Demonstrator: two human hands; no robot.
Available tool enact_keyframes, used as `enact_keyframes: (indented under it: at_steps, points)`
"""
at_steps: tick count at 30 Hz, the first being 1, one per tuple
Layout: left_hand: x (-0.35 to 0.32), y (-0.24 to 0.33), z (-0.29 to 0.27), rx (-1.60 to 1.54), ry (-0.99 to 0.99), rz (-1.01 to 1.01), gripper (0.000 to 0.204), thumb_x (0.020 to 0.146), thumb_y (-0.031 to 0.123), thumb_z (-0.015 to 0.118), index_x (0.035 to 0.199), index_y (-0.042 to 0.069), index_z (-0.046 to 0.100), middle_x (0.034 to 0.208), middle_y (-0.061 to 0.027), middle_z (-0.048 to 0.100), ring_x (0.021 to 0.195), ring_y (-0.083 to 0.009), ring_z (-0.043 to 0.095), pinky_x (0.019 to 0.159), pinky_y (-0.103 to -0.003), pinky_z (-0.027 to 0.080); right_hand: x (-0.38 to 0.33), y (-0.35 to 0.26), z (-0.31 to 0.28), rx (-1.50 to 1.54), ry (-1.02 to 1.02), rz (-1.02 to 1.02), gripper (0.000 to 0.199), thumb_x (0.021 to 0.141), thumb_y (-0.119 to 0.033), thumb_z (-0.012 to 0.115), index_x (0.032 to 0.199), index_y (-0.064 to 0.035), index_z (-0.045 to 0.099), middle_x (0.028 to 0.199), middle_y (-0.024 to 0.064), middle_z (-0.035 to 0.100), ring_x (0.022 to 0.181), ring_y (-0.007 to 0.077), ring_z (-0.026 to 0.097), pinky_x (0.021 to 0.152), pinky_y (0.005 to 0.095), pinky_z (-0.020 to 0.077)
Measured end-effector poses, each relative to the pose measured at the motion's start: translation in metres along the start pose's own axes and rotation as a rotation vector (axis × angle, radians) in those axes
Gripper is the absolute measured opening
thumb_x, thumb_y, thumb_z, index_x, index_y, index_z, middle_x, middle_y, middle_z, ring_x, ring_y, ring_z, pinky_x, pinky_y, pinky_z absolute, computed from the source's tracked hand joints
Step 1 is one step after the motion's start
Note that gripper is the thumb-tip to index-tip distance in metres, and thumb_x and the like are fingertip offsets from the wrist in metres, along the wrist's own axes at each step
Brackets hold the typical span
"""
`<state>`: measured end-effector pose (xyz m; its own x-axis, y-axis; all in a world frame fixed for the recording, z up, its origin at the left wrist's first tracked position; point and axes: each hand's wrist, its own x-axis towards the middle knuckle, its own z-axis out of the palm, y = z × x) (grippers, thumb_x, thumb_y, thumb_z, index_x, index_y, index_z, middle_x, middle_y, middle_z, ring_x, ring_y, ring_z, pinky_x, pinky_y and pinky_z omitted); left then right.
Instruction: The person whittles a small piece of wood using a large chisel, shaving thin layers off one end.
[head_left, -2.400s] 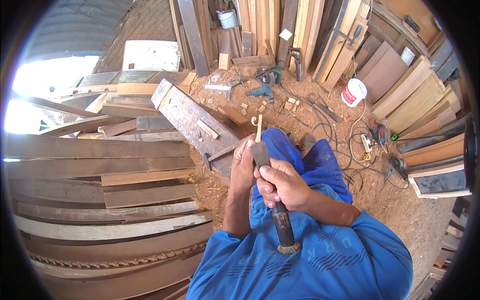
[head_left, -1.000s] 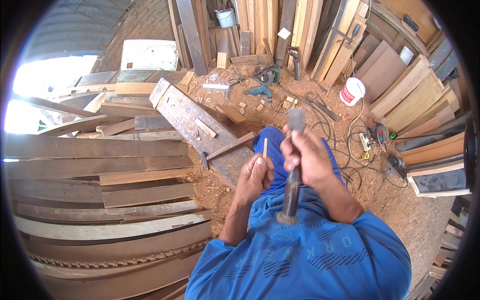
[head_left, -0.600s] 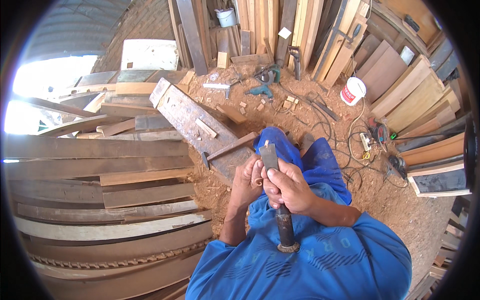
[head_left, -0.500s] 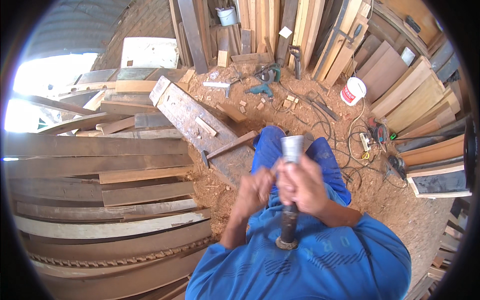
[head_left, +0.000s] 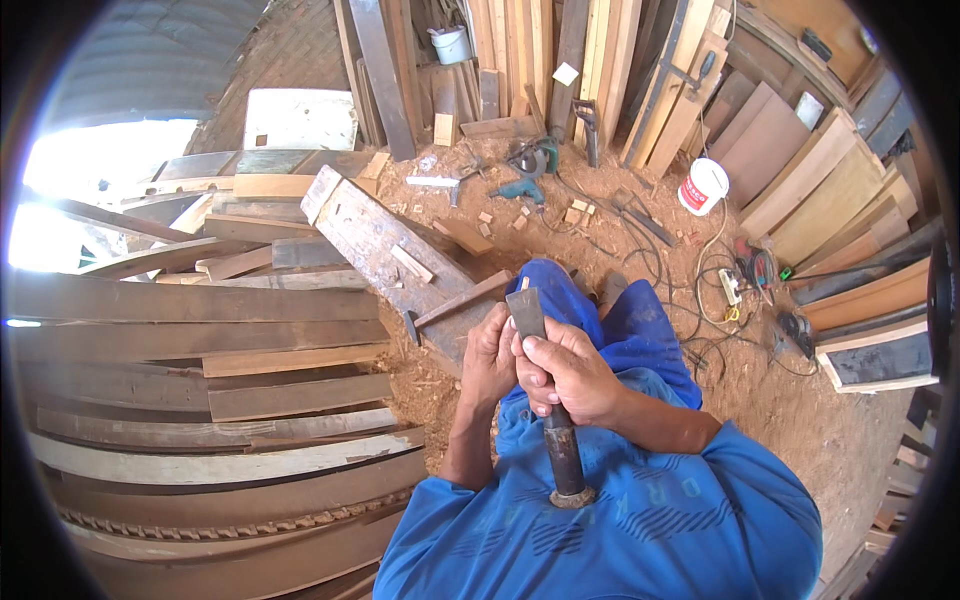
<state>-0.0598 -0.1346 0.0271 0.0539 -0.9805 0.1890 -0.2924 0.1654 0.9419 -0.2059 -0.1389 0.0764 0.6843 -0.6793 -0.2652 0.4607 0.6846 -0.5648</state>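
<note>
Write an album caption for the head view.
Right hand grips a chisel, left hand close beside it, a wooden stick just showing behind.

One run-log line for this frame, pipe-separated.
left hand: holding stick, mostly hidden | right hand: gripping chisel | hammer: handle lying on bench

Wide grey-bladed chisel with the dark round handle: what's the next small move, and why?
Probably one light paring stroke: the right hand grips the chisel, its blade partly hiding the thin pale wooden stick that the left hand seems to steady.

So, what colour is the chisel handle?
The handle is mostly near-black, its frayed end tan; head view.
</note>
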Motion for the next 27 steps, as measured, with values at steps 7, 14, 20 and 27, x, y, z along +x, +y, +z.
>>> enact_keyframes:
  at_steps: [7, 14, 20, 27]
  points:
    - [-0.012, 0.02, 0.003, 0.139, 0.028, 0.086, 0.017, 0.098, 0.009, 0.046, 0.1, 0.001, 0.06, 0.073, -0.0142, 0.058, 0.058, -0.0252, 0.059, 0.056, -0.033, 0.045, -0.014, -0.003, 0.0, -0.08, 0.03, -0.019, 0.018, 0.102, -0.026, 0.043, 0.102, -0.008, 0.046, 0.067, -0.0011, 0.042, 0.048, 0.0047, 0.038, 0.046, 0.0249, 0.0403]
    - [-0.075, -0.004, -0.004, 0.084, -0.175, -0.138, 0.022, 0.098, 0.02, 0.052, 0.088, 0.003, 0.061, 0.066, -0.006, 0.053, 0.056, -0.0146, 0.052, 0.051, -0.03, 0.04, -0.04, -0.039, -0.012, -0.251, 0.198, -0.361, 0.015, 0.099, -0.017, 0.044, 0.101, -0.003, 0.047, 0.063, 0.0017, 0.046, 0.047, 0.0054, 0.039, 0.044, 0.0221, 0.0382]
    - [-0.035, -0.006, 0.012, -0.079, -0.02, -0.078, 0.012, 0.096, 0.012, 0.057, 0.091, 0.001, 0.061, 0.069, 0.0004, 0.052, 0.059, -0.0054, 0.044, 0.053, -0.023, 0.037, 0.01, -0.035, -0.039, -0.726, 0.181, -0.317, 0.018, 0.092, -0.02, 0.061, 0.096, -0.003, 0.057, 0.073, 0.0011, 0.056, 0.066, 0.0067, 0.05, 0.06, 0.0252, 0.0443]
    - [-0.029, 0.001, 0.013, -0.493, -0.165, -0.363, 0.024, 0.102, 0.02, 0.045, 0.101, 0.001, 0.06, 0.065, 0.0023, 0.047, 0.055, -0.005, 0.04, 0.052, -0.021, 0.035, 0.019, -0.035, -0.053, -0.856, 0.276, -0.34, 0.016, 0.091, -0.018, 0.06, 0.086, -0.0028, 0.059, 0.072, -0.0004, 0.053, 0.069, 0.0082, 0.047, 0.063, 0.0294, 0.0432]
